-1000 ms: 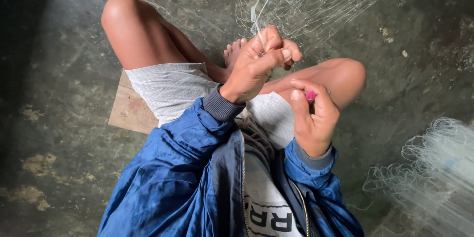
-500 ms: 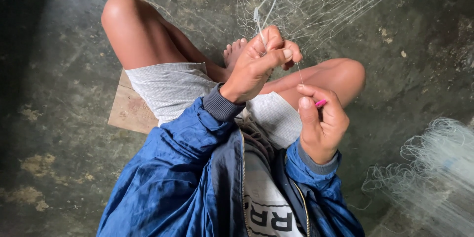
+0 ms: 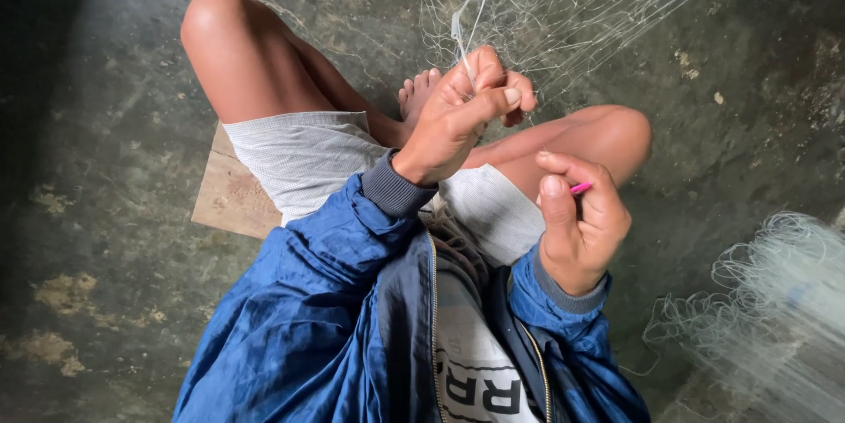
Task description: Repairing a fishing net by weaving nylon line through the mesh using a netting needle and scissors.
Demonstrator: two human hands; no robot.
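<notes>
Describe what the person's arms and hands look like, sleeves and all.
Both arms wear shiny blue jacket sleeves, creased, ending in ribbed grey cuffs at the wrists. The left hand and right hand are bare: no gloves, rings or watch show. The jacket hangs open on a zip.

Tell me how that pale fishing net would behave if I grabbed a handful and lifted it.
The net would probably be floppy: its fine mesh sags from where the left hand pinches it. It looks light, being thin see-through strands. It seems apt to snag or tangle, judging by the looped heap on the floor.
</notes>
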